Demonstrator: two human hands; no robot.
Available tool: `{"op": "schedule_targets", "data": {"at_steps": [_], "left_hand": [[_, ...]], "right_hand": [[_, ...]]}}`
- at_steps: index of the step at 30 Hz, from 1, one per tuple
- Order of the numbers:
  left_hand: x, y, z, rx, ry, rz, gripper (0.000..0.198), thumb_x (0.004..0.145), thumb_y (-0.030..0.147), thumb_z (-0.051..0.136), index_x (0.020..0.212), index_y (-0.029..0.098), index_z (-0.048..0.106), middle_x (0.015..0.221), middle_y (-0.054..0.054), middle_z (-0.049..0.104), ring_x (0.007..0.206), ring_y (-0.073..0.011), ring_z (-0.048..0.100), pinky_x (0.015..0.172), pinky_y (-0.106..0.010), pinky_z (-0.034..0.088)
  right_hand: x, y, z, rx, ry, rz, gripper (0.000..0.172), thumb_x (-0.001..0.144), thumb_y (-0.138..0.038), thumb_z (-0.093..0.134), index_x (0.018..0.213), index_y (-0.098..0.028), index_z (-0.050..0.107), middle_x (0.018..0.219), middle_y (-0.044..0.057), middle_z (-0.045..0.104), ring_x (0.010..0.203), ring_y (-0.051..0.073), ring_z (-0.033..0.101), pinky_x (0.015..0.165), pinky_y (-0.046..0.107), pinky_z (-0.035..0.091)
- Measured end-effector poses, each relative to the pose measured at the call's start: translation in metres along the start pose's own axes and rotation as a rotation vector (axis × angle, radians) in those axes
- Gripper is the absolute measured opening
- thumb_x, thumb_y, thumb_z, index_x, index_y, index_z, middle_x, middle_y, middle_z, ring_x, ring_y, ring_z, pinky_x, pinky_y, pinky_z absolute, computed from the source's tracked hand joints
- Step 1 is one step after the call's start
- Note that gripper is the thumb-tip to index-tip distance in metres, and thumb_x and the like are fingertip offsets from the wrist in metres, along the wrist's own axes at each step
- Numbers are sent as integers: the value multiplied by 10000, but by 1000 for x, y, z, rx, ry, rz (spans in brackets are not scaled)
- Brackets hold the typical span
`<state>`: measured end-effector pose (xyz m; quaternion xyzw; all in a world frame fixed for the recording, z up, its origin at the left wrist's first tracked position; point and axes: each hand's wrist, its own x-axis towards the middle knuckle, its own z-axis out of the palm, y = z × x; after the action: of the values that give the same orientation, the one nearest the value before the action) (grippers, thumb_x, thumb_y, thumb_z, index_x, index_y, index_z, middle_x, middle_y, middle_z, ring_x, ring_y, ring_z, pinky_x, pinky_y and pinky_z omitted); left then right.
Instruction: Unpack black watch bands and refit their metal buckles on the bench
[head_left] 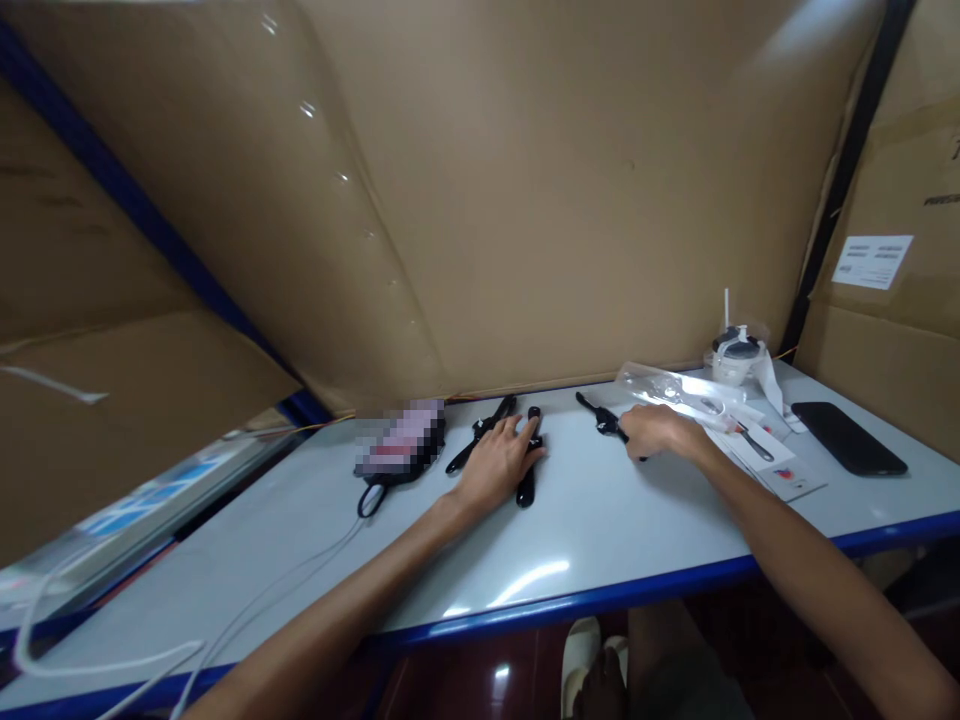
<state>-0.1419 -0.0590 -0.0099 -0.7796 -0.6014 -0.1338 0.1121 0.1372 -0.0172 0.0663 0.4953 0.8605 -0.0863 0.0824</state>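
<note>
My left hand (495, 462) lies palm down on the table with its fingers spread, between two slim black objects. One slim black object (463, 458) lies slantwise at its left, partly behind the hand. The other (526, 490) lies under or against my fingertips and thumb; I cannot tell whether they press on it. Farther right, my right hand (658, 432) is closed on the lower end of a third black object (604, 420). It has a wider middle and a thin tip pointing up and left. Their exact kind is unclear.
Right of my right hand lie a clear plastic package (667, 388), printed cards (787, 478) and a black phone-like slab (847, 438). A lidded cup (735, 360) stands at the back. A blurred-out phone-like device (401, 445) with a loop and cables lie left. Cardboard (562, 200) walls the back.
</note>
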Motion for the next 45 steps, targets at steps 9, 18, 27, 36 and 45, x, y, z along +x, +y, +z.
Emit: {"op": "schedule_targets", "data": {"at_steps": [9,18,27,36,45], "left_hand": [[5,-4,-12,-12,80,-10,505,983,240,494,1487,215,503,1520,-202,521,1449,-389,458,1171,-589,384],[-9,47,-9,-448,143,170,660,1020,358,491,1616,164,282,1573,-240,478,1450,-346,487,1173,-563,410],[-13,88,-15,-1153,-58,-46,361,933,481,629,1105,163,637,1045,-131,771,1024,-270,716,923,-402,531],[-7,82,-22,-1696,-326,-384,346,861,476,687,939,152,592,567,57,518,378,-66,388,388,-207,235],[0,68,-1,-1261,32,-336,362,915,562,573,838,221,479,504,99,396,414,-84,339,446,-212,239]], "right_hand": [[2,41,-14,297,8,-77,142,865,-134,630,977,-163,712,744,28,729,602,147,642,587,246,423],[-15,-6,-14,318,866,-332,166,1010,-268,511,927,-186,629,789,41,669,704,164,560,671,280,332],[-17,-21,-15,1033,854,-511,315,938,-449,593,750,-228,471,579,-77,386,513,100,352,523,249,272],[44,-8,27,1695,570,-54,354,862,-444,694,748,-237,430,518,-108,380,402,66,299,402,210,213],[40,-33,45,1782,326,5,356,971,-519,569,818,-197,549,567,-60,503,403,56,339,410,186,213]]}}
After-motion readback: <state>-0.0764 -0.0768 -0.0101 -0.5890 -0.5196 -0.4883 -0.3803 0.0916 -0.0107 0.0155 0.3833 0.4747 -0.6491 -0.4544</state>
